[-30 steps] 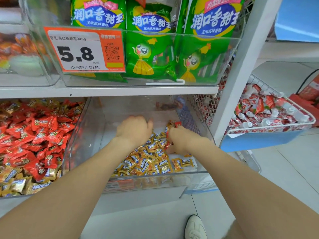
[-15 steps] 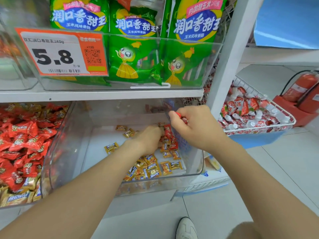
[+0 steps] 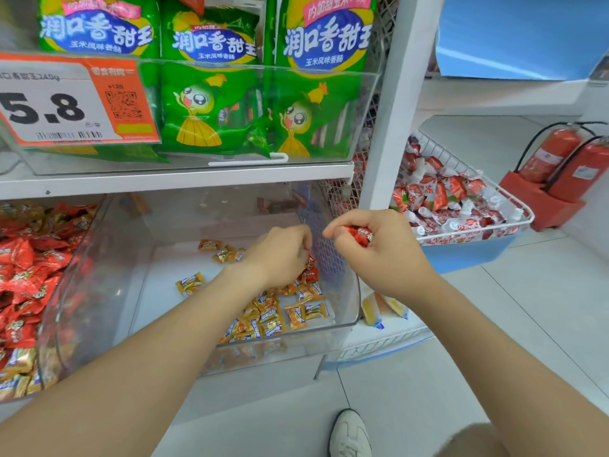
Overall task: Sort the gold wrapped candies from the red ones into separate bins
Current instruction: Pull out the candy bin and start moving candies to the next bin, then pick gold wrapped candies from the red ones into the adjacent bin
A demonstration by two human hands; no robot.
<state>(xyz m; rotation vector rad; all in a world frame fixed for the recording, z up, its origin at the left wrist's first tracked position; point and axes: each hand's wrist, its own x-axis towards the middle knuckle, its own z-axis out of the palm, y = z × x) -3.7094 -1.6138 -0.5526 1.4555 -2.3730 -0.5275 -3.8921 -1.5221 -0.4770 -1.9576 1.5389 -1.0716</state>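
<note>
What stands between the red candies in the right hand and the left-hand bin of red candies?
The left hand and the clear bin's side wall lie between the held red candies and the red bin.

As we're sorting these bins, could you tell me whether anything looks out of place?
Yes. Red candies lie among the gold candies in the clear bin, beside the left hand; gold ones sit in the left bin's front corner.

arms extended; right hand (image 3: 379,250) clenched, raised; left hand (image 3: 280,257) lower, fingers possibly pinching.
</note>
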